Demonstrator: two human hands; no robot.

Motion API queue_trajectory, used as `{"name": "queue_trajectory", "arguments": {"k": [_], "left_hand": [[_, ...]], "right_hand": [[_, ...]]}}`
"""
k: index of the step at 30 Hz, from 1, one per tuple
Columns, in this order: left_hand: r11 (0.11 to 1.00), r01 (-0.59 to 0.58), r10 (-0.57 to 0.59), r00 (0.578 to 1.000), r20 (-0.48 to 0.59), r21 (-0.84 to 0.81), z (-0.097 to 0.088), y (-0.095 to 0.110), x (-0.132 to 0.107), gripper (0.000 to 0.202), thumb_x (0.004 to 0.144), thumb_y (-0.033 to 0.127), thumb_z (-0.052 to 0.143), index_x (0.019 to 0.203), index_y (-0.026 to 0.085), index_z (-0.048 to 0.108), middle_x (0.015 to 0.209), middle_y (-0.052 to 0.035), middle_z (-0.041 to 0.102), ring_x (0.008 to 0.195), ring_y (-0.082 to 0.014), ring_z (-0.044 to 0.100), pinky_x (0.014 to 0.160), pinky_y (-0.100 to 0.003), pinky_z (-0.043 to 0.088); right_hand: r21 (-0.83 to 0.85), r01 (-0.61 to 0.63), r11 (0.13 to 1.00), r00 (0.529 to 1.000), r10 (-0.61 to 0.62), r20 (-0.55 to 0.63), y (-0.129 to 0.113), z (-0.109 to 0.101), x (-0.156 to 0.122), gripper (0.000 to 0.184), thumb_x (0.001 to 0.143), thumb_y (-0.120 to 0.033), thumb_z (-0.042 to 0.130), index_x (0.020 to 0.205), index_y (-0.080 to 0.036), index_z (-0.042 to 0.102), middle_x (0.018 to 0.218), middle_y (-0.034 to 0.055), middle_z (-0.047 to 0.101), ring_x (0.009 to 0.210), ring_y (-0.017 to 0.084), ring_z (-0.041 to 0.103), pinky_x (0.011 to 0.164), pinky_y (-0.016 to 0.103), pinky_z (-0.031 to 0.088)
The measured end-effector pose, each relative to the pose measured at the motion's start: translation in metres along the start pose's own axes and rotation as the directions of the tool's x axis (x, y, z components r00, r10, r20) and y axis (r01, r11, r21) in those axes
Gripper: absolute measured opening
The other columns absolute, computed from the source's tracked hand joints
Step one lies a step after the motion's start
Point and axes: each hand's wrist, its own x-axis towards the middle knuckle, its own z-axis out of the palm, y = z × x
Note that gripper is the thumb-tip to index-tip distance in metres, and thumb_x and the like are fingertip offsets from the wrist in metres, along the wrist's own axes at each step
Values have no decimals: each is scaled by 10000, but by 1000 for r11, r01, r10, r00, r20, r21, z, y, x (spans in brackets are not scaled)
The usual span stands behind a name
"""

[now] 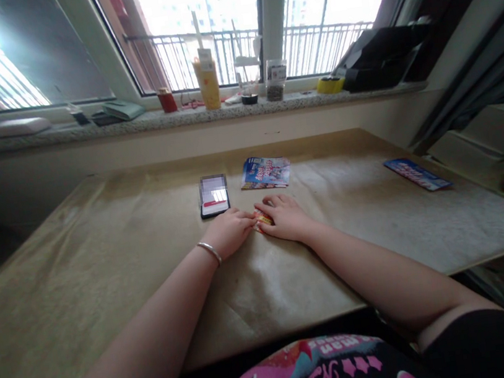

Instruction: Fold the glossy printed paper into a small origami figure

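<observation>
A small orange, red and yellow printed paper (pixel 262 217), seemingly folded, lies on the table between my two hands. My left hand (pixel 233 229), with a silver bangle at the wrist, pinches its left edge with the fingers pressed together. From the other side my right hand (pixel 286 216) grips the paper, fingers bent over its top and thumb at its lower edge. Part of the paper is hidden under these fingers. Just beyond my hands lies a stack of blue printed leaflets (pixel 266 172). A phone (pixel 215 205) with a lit screen rests beside my left hand.
More blue leaflets (pixel 417 174) lie near the right side of the cloth-covered table (pixel 144 223). Along the granite windowsill (pixel 130 126) stand a yellow drink cup (pixel 208 85), a red container (pixel 167 100), a clear jar (pixel 275 80), yellow tape (pixel 330 85) and a black box-like object (pixel 372 62).
</observation>
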Motion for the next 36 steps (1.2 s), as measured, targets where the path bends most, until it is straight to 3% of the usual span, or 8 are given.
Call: {"name": "queue_trajectory", "arguments": {"k": [5,16,19,25,29,36], "left_hand": [[999,-18,15,996,84,44,-11,-2,-7,289,880,192,457,1051,253,682,1120,-5,670,902,-178,582,806,-293,462],[997,-8,4,999,50,73,-14,8,-11,283,840,188,475,1081,172,624,1017,-86,660,934,-212,572,835,-331,470],[994,-9,4,999,43,105,-12,14,-11,382,846,198,482,1223,191,543,1062,-96,634,935,-226,561,824,-347,466],[981,37,-55,994,90,193,-9,31,-13,430,864,316,482,1264,163,517,1149,-124,589,981,-263,534,844,-383,446],[986,39,-59,991,116,165,-10,34,-15,434,852,319,508,1259,166,521,1225,-121,559,1032,-261,522,865,-371,440],[997,-30,14,979,203,75,-20,27,-21,458,853,271,491,1310,284,487,1350,-61,491,1131,-259,504,933,-380,427]], "right_hand": [[23,18,1000,999,-19,28,7,0,1,615,806,-595,461,1319,-258,488,1308,109,466,1195,299,401,999,443,302],[28,29,999,999,-30,45,11,2,0,646,803,-614,473,1350,-271,452,1351,118,428,1219,305,379,1013,456,280],[24,35,999,999,-36,34,10,3,0,589,850,-566,433,1354,-259,449,1343,118,439,1230,288,371,1018,442,280],[-16,16,1000,1000,-15,23,7,4,1,447,928,-359,348,1350,-259,453,1338,102,461,1202,269,405,996,424,308],[-8,0,1000,1000,0,17,6,4,1,432,924,-338,361,1335,-260,471,1320,96,483,1188,264,419,989,414,318],[16,-26,1000,1000,25,10,6,5,2,424,931,-330,351,1329,-260,482,1317,83,494,1181,260,429,999,405,313]]}}
